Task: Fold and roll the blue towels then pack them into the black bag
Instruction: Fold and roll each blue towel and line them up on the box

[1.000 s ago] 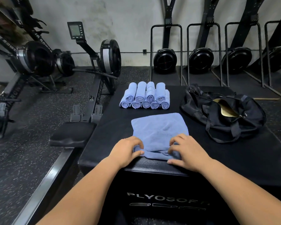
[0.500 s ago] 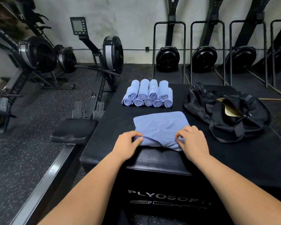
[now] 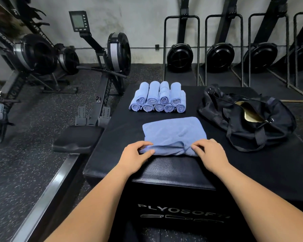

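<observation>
Pinching the blue towel [image 3: 173, 131], both hands [image 3: 134, 160] [image 3: 211, 155] grip its rolled near edge, running left-right

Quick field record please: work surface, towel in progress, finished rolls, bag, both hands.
surface: black plyo box
in progress: folded blue towel, flat, near edge bunched up
left hand: pinches the towel's near-left edge
right hand: pinches its near-right edge
finished: nine rolled towels, stacked five below and four on top, behind the flat towel
black bag: on the box at right, open, no towels visible inside
</observation>
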The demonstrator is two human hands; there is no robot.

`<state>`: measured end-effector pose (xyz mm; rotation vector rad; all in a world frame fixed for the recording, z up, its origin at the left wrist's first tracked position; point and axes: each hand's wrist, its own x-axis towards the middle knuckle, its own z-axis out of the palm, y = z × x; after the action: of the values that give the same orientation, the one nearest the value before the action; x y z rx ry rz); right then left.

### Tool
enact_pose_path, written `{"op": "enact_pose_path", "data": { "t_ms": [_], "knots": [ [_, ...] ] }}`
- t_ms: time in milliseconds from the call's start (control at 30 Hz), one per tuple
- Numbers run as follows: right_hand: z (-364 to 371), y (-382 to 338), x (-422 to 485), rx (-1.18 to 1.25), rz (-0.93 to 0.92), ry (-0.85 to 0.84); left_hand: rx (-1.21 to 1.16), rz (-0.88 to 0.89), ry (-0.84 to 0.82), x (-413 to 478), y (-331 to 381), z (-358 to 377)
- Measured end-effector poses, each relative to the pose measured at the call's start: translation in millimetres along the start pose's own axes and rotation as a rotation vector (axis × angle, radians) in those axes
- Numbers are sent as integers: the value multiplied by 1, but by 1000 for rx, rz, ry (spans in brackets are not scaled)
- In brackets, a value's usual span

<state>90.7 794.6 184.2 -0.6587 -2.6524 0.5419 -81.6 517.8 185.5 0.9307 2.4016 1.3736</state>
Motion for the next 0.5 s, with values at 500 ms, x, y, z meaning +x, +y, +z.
{"op": "enact_pose_path", "data": {
  "t_ms": [500],
  "knots": [
    [14,-5,-19,169,89,144,-155,-150,210,0,-9,4]
  ]
}}
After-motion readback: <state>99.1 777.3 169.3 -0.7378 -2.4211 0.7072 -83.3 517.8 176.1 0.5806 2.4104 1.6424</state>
